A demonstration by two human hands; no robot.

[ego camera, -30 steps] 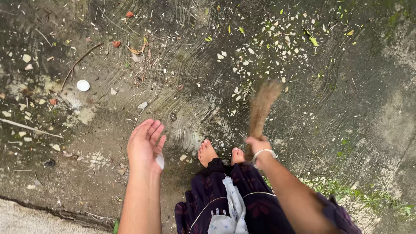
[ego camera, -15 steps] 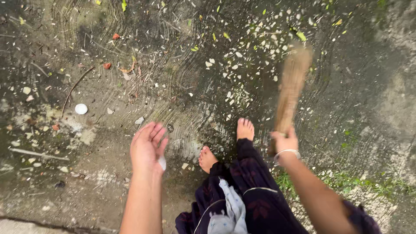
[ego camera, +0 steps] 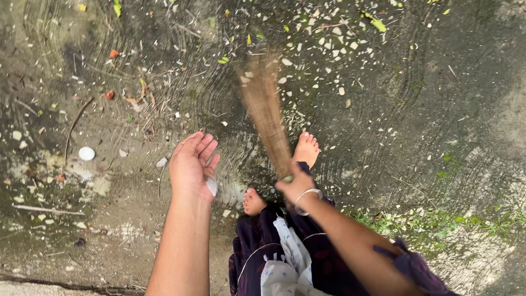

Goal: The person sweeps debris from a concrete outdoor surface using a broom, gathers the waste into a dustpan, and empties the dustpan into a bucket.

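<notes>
The right hand (ego camera: 296, 185) is closed in a fist around the base of a brown bundle broom (ego camera: 266, 112), a pale bangle (ego camera: 307, 195) sitting on the wrist just behind it. The broom runs up and to the left from the fist, its bristle end blurred and fanned out over the wet concrete ground (ego camera: 427, 109), among scattered pale chips and small green leaves (ego camera: 378, 24). The left hand (ego camera: 193, 164) is held out flat in the air, fingers straight and close together, thumb toward the body; something small and white shows at the edge of its palm, but what it is cannot be told. Two bare feet stand between the arms, one (ego camera: 306, 149) just right of the broom's stem, the other (ego camera: 253, 201) below it. A white round disc (ego camera: 86, 153) lies well to the left, near a thin twig (ego camera: 74, 126).
</notes>
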